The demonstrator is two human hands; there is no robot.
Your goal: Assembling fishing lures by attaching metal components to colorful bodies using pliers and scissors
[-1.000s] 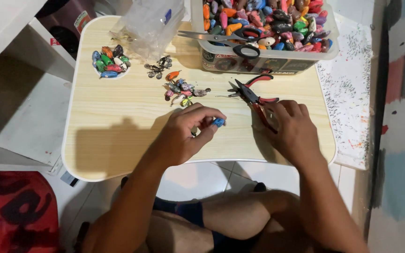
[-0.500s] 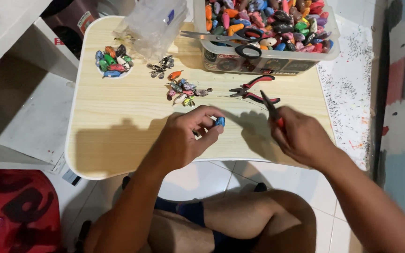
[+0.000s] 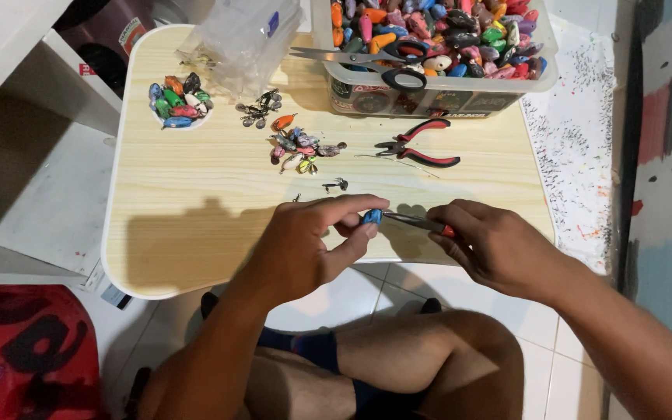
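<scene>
1. Left hand over the near edge of the pale wooden table, thumb and fingertips pinched on a small blue bead-like piece.
2. Right hand just to the right of it, fingers clenched around red-handled pliers, handles mostly hidden in the palm.
3. Plier tips pointing left, touching or nearly touching the blue piece; exact contact too small to tell.
4. Blue piece held just above the table's front edge, between the two hands.
5. A second pair of pliers with red and black handles lying flat on the table, farther from the person, handles spread, untouched.
6. Beside them a thin wire, hard to make out.
7. A loose cluster of small coloured pieces near the table's middle, with a small metal hook just in front of it.
8. A few dark metal fittings behind the cluster.
9. A small white dish of coloured pieces at the far left corner.
10. A crumpled clear plastic bag just behind the dish.
11. A clear plastic tub filled with many coloured pieces at the far right, scissors lying across its near rim.
12. Bare knees below the table edge, over a white tiled floor.
</scene>
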